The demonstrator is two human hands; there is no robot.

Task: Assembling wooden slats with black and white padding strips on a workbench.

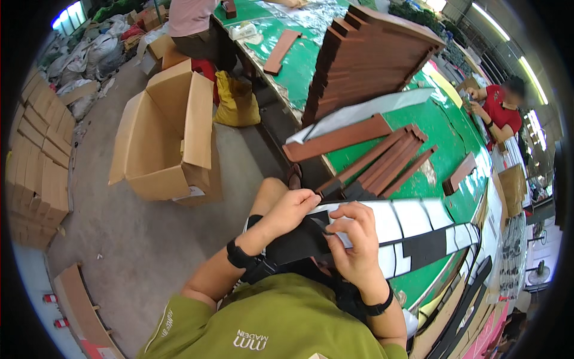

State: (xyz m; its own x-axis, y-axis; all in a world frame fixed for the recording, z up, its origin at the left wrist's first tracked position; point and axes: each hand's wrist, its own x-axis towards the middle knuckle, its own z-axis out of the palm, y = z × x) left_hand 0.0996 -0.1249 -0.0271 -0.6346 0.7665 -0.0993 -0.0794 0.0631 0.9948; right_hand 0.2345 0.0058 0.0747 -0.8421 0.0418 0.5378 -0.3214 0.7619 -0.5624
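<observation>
My left hand (292,210) is closed, its thumb and fingers pinched at the upper edge of a black sheet (293,246) over my lap. My right hand (357,240) is beside it, thumb and forefinger pinched on a small black strip (326,231) by the sheet's right side. Whether strip and sheet are still joined I cannot tell. Just beyond my right hand lies a white backing sheet (412,216) with black dividing lines. A black rectangular piece (426,248) is on the white sheet nearer me.
Brown wooden slats (391,161) lie on the green table (353,157), before a tall stack of brown boards (365,66). An open cardboard box (158,131) and a yellow sack (236,102) stand on the floor at left. One person (502,110) works across the table; another (194,24) stands far left.
</observation>
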